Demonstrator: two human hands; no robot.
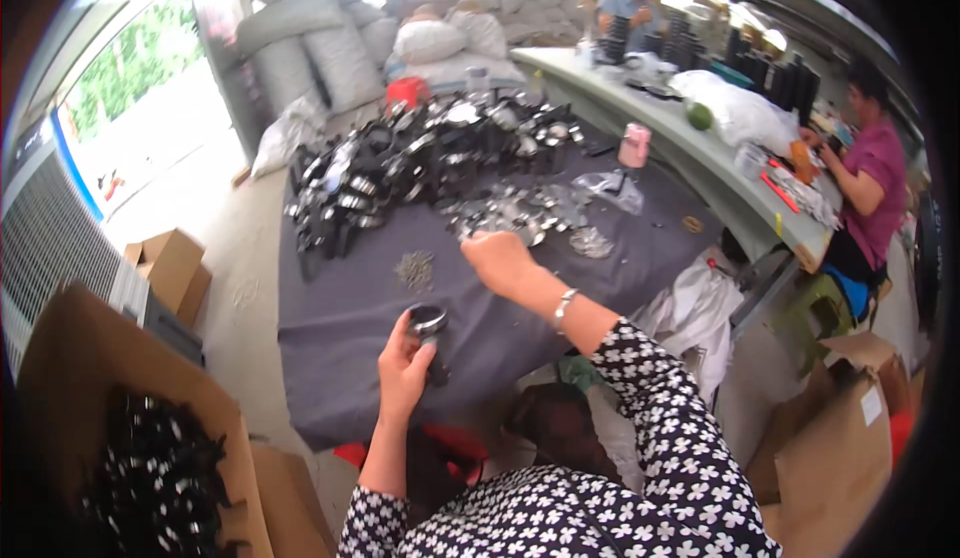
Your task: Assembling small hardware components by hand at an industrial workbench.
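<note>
My left hand (402, 370) grips a black part with a round, shiny ring (428, 318) and a short handle, held above the near edge of the cloth-covered table (340, 358). Further off, my right hand (500, 261) is at the near side of a heap of small flat silver metal pieces (535, 210). Its fingers are drawn together, and what they hold, if anything, is hidden. A small pile of screw-like bits (415, 270) lies between the hands. Behind them spreads a large mound of black parts with shiny metal bands (420, 158).
A clear plastic bag (612, 190) and a pink can (634, 145) are right of the heap. A carton of black parts (160, 478) stands at lower left. Two people sit along the long bench (740, 173) at right. Full sacks (335, 63) line the back.
</note>
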